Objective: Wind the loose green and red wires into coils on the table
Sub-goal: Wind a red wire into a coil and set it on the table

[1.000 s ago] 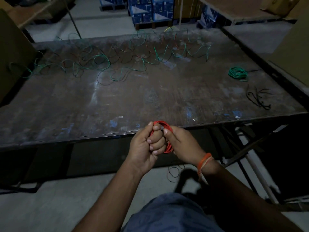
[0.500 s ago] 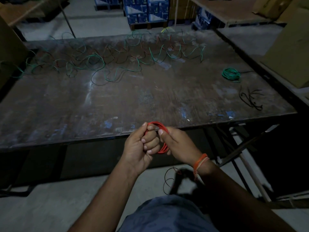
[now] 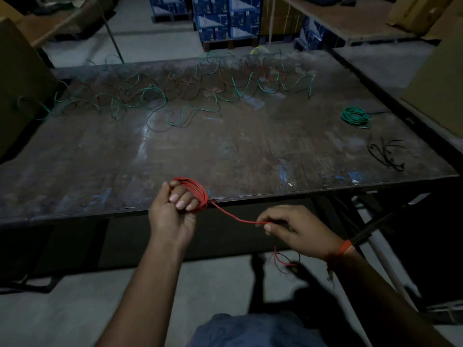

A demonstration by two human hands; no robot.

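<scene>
Right hand [image 3: 298,227] has drawn red wire [image 3: 235,217] rightward from coil [image 3: 198,192].

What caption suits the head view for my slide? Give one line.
Left hand holds a red wire coil at the table edge while the right hand pinches its loose tail.
</scene>
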